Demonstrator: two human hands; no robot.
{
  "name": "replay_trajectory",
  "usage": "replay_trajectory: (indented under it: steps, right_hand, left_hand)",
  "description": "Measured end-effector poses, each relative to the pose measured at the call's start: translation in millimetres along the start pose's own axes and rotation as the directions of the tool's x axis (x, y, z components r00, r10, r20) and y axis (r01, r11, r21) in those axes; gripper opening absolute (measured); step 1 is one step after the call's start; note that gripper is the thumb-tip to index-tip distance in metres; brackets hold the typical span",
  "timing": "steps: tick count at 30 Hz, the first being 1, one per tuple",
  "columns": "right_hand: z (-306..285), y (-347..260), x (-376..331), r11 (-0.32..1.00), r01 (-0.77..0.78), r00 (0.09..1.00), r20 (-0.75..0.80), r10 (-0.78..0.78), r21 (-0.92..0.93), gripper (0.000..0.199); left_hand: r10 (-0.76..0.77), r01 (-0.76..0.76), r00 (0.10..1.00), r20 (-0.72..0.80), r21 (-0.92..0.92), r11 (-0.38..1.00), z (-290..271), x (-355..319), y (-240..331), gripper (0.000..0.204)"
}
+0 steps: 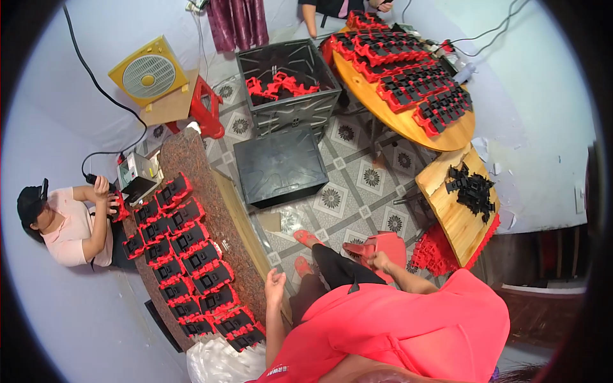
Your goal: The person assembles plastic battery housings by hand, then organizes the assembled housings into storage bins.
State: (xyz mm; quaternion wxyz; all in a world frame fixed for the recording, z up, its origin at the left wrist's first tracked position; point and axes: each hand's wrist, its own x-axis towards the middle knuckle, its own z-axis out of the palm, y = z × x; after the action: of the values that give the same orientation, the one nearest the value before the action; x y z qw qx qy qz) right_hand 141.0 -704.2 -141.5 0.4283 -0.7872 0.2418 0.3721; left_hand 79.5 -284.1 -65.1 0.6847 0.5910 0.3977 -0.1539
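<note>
Red plastic stool (pixel 383 246) is sitting on the tiled floor (pixel 357 191) just ahead of the person's right hand (pixel 378 260), which is closing on the stool's near rim; its long side is running away toward the stacked red parts (pixel 434 252) under the slanted wooden board (pixel 456 210). That hand is nearest it by far. Left hand (pixel 275 281) is hanging open, fingers spread, holding nothing, beside the near edge of the speckled stone bench (pixel 191 159). On that bench roughly twenty red-and-black assemblies (pixel 191 255) are lying in two rows, though the far ones blur. One black crate (pixel 287 83) is holding red pieces; one black lid (pixel 281 166) is lying before it. One co-worker (pixel 64 223) is sitting at the bench's far edge.
</note>
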Motion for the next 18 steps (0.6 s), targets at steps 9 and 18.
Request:
replay_trajectory:
  steps: [9, 18]
  right_hand:
    - [37.2, 143.4, -50.4, 0.938, 0.047, 0.999, -0.009, -0.054, -0.344, 0.030]
    - [40.6, 115.6, -102.3, 0.994, -0.058, 0.976, -0.214, 0.036, -0.096, 0.031]
  left_hand:
    - [0.034, -0.062, 0.992, 0.124, 0.232, 0.971, -3.2, -3.6, -26.4, 0.052]
    - [-0.002, -0.098, 0.965, 0.261, 0.368, 0.925, 26.5, 31.6, -29.4, 0.055]
